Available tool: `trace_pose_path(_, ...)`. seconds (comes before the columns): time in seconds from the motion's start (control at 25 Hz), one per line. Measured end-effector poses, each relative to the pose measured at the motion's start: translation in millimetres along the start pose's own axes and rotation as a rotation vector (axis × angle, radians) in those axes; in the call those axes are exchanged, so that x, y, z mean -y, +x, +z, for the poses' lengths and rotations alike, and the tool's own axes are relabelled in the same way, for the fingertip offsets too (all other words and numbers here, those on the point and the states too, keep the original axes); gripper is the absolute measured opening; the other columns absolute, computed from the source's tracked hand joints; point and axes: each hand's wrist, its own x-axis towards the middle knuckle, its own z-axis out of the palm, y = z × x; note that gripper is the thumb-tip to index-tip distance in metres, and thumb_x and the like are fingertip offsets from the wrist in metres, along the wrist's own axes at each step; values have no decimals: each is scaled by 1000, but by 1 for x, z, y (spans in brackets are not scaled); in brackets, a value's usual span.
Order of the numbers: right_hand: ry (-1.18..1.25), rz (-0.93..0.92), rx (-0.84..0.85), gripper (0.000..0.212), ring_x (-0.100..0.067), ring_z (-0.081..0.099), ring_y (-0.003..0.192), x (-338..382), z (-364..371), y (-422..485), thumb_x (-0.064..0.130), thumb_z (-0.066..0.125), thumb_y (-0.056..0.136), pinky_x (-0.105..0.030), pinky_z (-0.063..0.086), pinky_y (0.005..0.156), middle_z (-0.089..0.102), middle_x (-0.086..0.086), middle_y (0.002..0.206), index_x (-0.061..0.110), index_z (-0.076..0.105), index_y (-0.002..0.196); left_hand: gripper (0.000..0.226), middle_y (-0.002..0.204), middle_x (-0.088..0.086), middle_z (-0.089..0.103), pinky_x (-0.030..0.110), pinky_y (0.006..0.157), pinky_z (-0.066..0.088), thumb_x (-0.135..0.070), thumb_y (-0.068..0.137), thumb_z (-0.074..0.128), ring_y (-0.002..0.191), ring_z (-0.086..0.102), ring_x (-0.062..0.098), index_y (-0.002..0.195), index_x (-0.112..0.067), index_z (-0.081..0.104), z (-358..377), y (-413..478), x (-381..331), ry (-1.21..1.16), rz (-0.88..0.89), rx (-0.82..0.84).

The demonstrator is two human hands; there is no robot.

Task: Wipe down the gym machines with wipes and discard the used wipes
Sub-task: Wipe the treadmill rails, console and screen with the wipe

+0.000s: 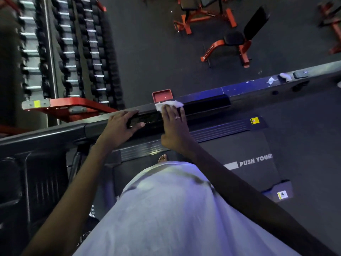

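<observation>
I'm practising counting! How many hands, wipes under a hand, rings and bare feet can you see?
Hands: 2, the left hand holding the console, the right hand flat on the wipe
Wipes under a hand: 1
Rings: 1, the ring on the right hand
Bare feet: 1, the foot
Total: 5

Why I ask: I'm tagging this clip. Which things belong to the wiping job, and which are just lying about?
Job: white wipe, pressed by the right hand; treadmill console being wiped; left hand holding the console; crumpled white scraps further along, possibly used wipes.
Lying about: dumbbell rack; red benches; red tray.
</observation>
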Motion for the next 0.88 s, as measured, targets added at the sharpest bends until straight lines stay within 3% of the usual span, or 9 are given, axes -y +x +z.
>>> trace_pose_path(0.08,-50,-56,24,105,-31,29,145,14,4,-6,26,69,60,-51,11,121,32,-14,156,3,26,153,60,134,10,59,46,109,32,-56,89,59,125,50,32,140,-25,50,1,0,-3,-15,6,-1)
trace_pose_path(0.28,-148,95,-28,106,-36,33,142,-11,-3,-9,24,66,58,-54,17,120,33,-19,156,-2,26,153,63,134,7,59,47,111,32,-59,86,61,126,50,29,138,-25,53,-1,1,2,-54,-5,6)
trace_pose_path(0.4,-137,13,0,106,-39,33,142,6,5,-8,25,65,57,-53,17,120,33,-22,154,-4,27,151,64,133,7,61,50,110,35,-61,82,66,126,52,28,135,-27,56,-2,2,5,-90,-17,-1)
trace_pose_path(0.52,-144,-46,-8,105,-35,35,141,1,6,-10,26,66,57,-51,19,120,35,-18,155,0,29,152,73,132,7,62,53,108,38,-73,78,57,124,54,28,135,-27,57,-1,2,3,-94,-27,-2)
trace_pose_path(0.68,-130,120,-56,104,-35,37,141,-31,1,-26,24,68,59,-51,21,120,36,-20,154,-2,28,152,79,135,2,61,50,107,40,-84,76,46,126,55,22,136,-34,55,-3,0,3,-112,-55,25)
trace_pose_path(0.88,-32,26,75,105,-41,16,148,-5,2,-11,26,64,70,-51,7,123,16,-24,161,-6,11,154,74,133,5,62,50,108,39,-75,75,52,125,56,24,136,-32,57,-7,-1,-7,-117,-82,-2)
